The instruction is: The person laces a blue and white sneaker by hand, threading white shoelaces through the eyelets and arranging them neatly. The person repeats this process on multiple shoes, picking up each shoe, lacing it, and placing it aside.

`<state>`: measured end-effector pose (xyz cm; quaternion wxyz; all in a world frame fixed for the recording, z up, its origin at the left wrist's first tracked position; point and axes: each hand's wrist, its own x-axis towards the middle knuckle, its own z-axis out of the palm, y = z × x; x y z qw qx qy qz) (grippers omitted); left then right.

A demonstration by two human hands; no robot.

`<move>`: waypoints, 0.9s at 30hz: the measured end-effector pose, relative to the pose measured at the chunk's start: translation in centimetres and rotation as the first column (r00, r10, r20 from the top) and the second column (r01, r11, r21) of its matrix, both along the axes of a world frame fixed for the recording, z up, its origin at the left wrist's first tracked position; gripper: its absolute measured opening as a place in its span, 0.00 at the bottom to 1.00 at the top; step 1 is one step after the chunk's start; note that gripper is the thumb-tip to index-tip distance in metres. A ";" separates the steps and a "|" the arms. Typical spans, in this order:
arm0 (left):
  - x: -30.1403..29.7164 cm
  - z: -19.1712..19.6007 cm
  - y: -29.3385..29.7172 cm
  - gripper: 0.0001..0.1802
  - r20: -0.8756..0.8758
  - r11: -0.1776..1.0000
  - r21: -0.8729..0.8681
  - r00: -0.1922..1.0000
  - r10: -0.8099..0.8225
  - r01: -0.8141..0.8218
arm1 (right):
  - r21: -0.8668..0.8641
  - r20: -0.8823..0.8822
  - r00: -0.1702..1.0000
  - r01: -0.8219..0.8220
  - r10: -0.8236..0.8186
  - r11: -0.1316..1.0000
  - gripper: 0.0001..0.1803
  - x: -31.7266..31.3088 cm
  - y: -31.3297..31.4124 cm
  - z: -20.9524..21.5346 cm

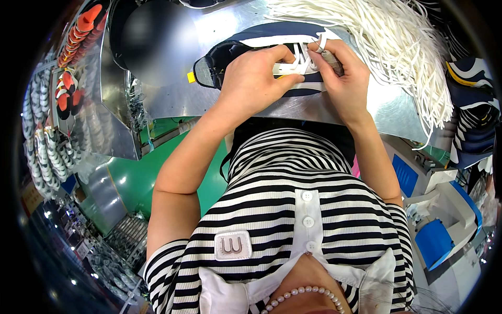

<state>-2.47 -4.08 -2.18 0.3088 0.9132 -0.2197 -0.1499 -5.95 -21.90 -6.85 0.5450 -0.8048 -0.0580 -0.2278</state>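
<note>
A shiny metal worktable [219, 99] spans the far part of the view, its near edge just beyond the person's striped shirt [293, 209]. On its far right lies a big heap of white shoelaces [397, 36], strands spilling toward the right edge. At the table's middle rests a navy and white shoe upper [230, 55], its open collar pointing left and its laced front under the hands. The left hand [256, 78] lies on top of the upper, covering its middle, fingers curled and thumb pressing a white lace [286, 68] flat against it. The right hand [342, 78] sits just right of the eyelets, touching the upper's right part, fingers closed in a pinch on the lace end near the far edge. At far left, racks carry rows of orange shoe soles [78, 31]. A stack of navy and white uppers [470, 99] sits at the right
</note>
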 end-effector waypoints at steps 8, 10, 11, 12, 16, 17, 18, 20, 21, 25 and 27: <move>0.1 -0.4 0.1 0.18 -0.014 0.995 -0.103 1.000 0.006 -0.007 | -0.011 -0.034 0.999 -0.012 0.011 1.000 0.07 0.0 -0.1 -0.1; 0.0 -0.2 -0.1 0.18 0.008 0.999 -0.049 1.000 0.018 -0.018 | 0.078 -0.113 0.994 0.017 -0.008 0.997 0.11 -0.4 0.1 0.2; 0.1 -0.1 -0.1 0.18 0.022 0.999 -0.028 1.000 0.018 -0.017 | 0.121 -0.154 0.988 0.031 -0.012 0.992 0.12 -0.8 0.2 0.5; 0.0 0.0 -0.1 0.18 0.036 1.000 -0.007 0.999 0.016 -0.016 | 0.135 -0.196 0.980 0.019 0.008 0.991 0.14 -1.5 0.2 1.0; 0.0 -0.3 -0.2 0.19 0.073 1.000 0.010 0.997 0.014 -0.015 | 0.226 -0.396 0.914 0.009 0.084 0.974 0.14 -4.7 0.0 3.5; -0.1 -0.4 -0.2 0.19 0.091 1.000 0.016 0.996 0.017 -0.018 | 0.206 -0.460 0.883 0.001 0.096 0.979 0.14 -5.4 -0.3 3.8; -0.1 -0.5 -0.2 0.18 0.109 1.000 0.022 0.994 0.019 -0.021 | 0.187 -0.522 0.847 -0.007 0.106 0.982 0.13 -5.8 -0.5 4.0; -0.2 -0.3 -0.2 0.18 0.100 1.000 0.013 0.995 0.025 -0.026 | 0.169 -0.537 0.838 -0.006 0.098 0.986 0.11 -6.2 -0.3 3.2; -0.3 -0.2 -0.2 0.18 0.096 1.000 0.009 0.995 0.027 -0.027 | 0.152 -0.537 0.839 -0.006 0.088 0.988 0.10 -6.1 -0.2 2.9; -0.5 -0.4 -0.2 0.17 0.170 0.998 -0.064 0.985 -0.002 0.013 | 0.091 -0.556 0.829 -0.018 0.066 0.996 0.09 -5.5 -0.3 2.5; -0.6 -0.8 0.0 0.15 0.249 0.991 -0.114 0.968 -0.040 0.070 | 0.050 -0.574 0.816 -0.049 0.069 0.998 0.09 -5.4 -0.3 2.9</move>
